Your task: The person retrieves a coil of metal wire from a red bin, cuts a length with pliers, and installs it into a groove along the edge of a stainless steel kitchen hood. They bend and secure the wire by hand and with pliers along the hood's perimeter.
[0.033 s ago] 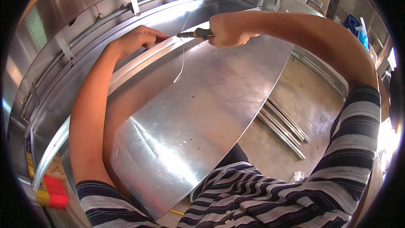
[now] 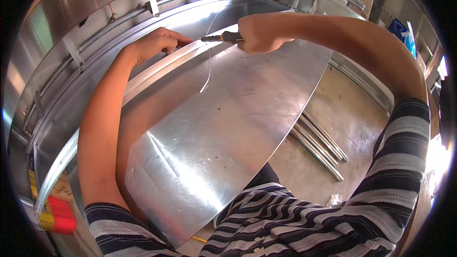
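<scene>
A long silvery metal rail (image 2: 164, 69) runs slantwise along the far edge of a shiny sheet-metal panel (image 2: 223, 128). My left hand (image 2: 154, 46) is at the rail's far side, fingers curled and the index finger reaching to its edge. In my right hand (image 2: 264, 33) is a dark-handled tool that looks like pliers (image 2: 226, 37), its narrow tip pointing left onto the rail beside my left fingertips. A thin pale wire (image 2: 208, 71) crosses the rail at the tool's tip and hangs over the panel. What the jaws bite on is too small to make out.
Several metal tubes (image 2: 319, 145) lie on the concrete floor (image 2: 352, 100) right of the panel. A metal frame with a pipe (image 2: 100, 32) curves along the far left. A red and yellow item (image 2: 61, 216) and a cardboard box (image 2: 62, 188) sit at the lower left.
The tool and my right hand have shifted very slightly to the right. The wire's hanging end has swung a little to the right. My left hand stays in place.
</scene>
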Demonstrator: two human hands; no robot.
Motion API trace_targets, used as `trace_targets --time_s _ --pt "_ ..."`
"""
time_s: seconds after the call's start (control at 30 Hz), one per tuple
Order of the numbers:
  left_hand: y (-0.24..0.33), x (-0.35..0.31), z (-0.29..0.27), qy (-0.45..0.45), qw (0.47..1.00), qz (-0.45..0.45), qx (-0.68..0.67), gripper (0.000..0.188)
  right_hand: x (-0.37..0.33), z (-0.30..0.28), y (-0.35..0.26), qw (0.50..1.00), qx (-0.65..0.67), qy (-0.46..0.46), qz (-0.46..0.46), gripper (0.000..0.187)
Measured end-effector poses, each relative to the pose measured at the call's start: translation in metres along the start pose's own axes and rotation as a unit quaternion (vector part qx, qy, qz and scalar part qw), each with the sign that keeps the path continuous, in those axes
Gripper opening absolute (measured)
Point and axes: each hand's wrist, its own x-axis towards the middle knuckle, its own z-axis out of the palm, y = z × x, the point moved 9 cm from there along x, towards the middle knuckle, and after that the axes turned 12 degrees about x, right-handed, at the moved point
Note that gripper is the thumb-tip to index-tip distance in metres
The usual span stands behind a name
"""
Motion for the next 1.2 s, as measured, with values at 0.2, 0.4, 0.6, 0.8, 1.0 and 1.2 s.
trace_targets --time_s 0.2,0.4,0.6,0.8,1.0,1.2 --pt "-0.015 -0.002 -0.009 0.017 0.998 -0.046 0.026 0.06 0.014 -0.008 -0.027 0.953 -0.282 0.05 -0.095 0.018" --pt "-0.012 -0.001 -0.009 0.008 0.998 -0.055 0.025 0.064 0.022 -0.025 -0.015 0.906 -0.346 0.191 -0.149 0.036" --pt "-0.014 0.002 -0.009 0.008 0.998 -0.056 0.036 0.067 0.038 -0.026 -0.002 0.808 -0.438 0.3 -0.253 0.036" --pt "-0.008 0.003 -0.011 0.007 0.996 -0.076 0.041 0.066 0.055 -0.027 0.017 0.734 -0.469 0.392 -0.297 0.036" --pt "-0.005 0.007 -0.009 0.015 0.999 -0.03 -0.011 0.052 0.056 -0.033 0.032 0.691 -0.396 0.485 -0.359 0.049" --pt "-0.011 -0.002 -0.015 0.029 0.998 -0.057 -0.002 0.057 0.05 -0.034 0.016 0.758 -0.458 0.42 -0.197 0.056"
